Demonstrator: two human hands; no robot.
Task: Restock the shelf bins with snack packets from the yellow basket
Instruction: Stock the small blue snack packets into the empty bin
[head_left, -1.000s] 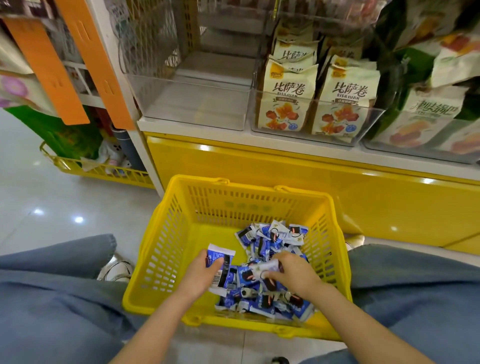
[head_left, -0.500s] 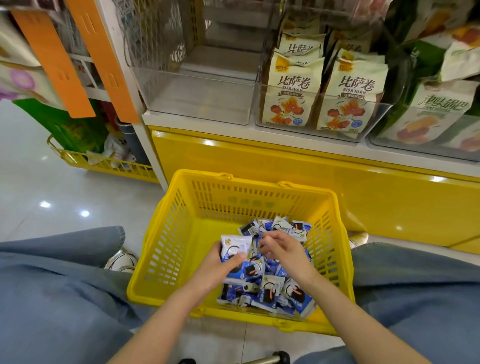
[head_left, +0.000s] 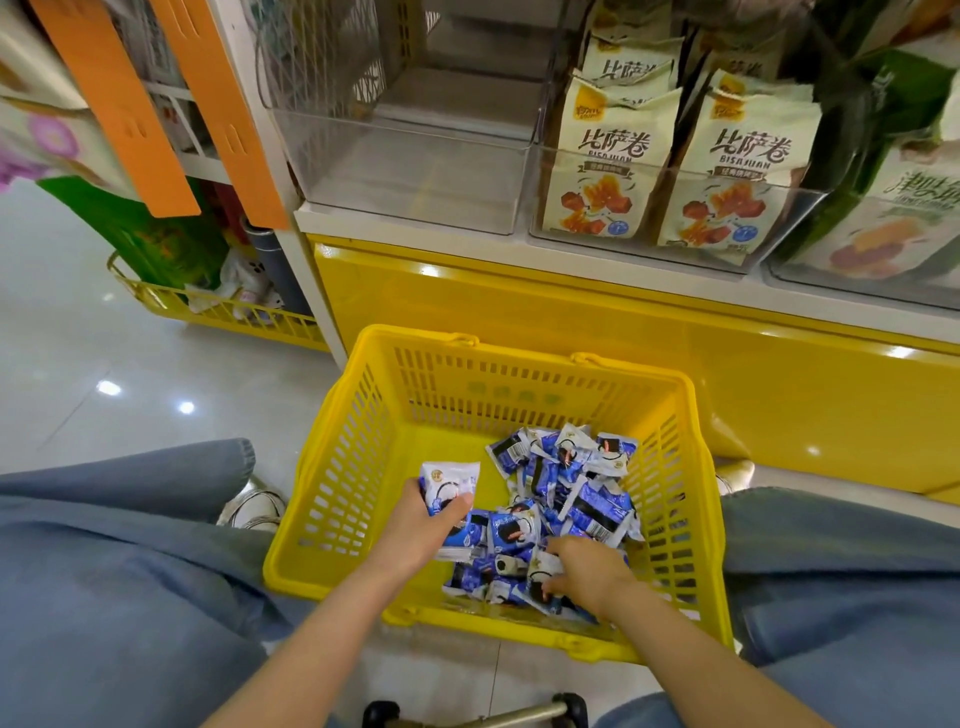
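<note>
A yellow basket (head_left: 363, 467) stands on the floor between my knees, with a heap of several blue-and-white snack packets (head_left: 576, 488) in its right half. My left hand (head_left: 415, 525) grips a small stack of these packets (head_left: 449, 483), the top one upright above my thumb. My right hand (head_left: 587, 571) reaches down into the near part of the heap, fingers curled onto a packet there. Above, a clear shelf bin (head_left: 415, 171) stands with nothing in it.
To the right of that bin, clear bins hold beige snack bags (head_left: 608, 156) and green-and-white bags (head_left: 893, 208). Below runs the yellow shelf base (head_left: 519, 296). Orange strips (head_left: 223, 104) hang at the left. A low wire basket (head_left: 208, 306) sits on the tiled floor.
My right hand dropped from the middle of the heap to its near edge. My left hand kept its packets and shifted slightly left and up.
</note>
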